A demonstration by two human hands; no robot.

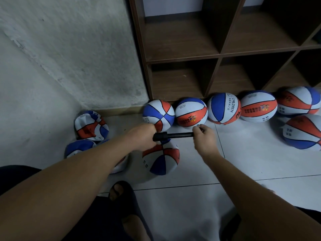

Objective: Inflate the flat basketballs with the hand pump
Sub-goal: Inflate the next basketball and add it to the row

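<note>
Closest to the person, a foot in a dark sandal (121,193) rests on the pale tiled floor (191,206). Just beyond it a half-filled basketball (161,159) sits on the tiles, red, white and blue. Over it lies the black hand pump (173,136), held level. The left hand (141,136) has its grip wrapped tight around the thick barrel end, right above the ball. The right hand (203,136) has its grip folded around the handle end. Off to the left, two crumpled flat balls (91,126) lie by the rough grey wall (69,49), apart from the pump. Farther back, a row of round, firm balls (224,108) rests against the foot of a dark wooden shelf unit (182,54).
</note>
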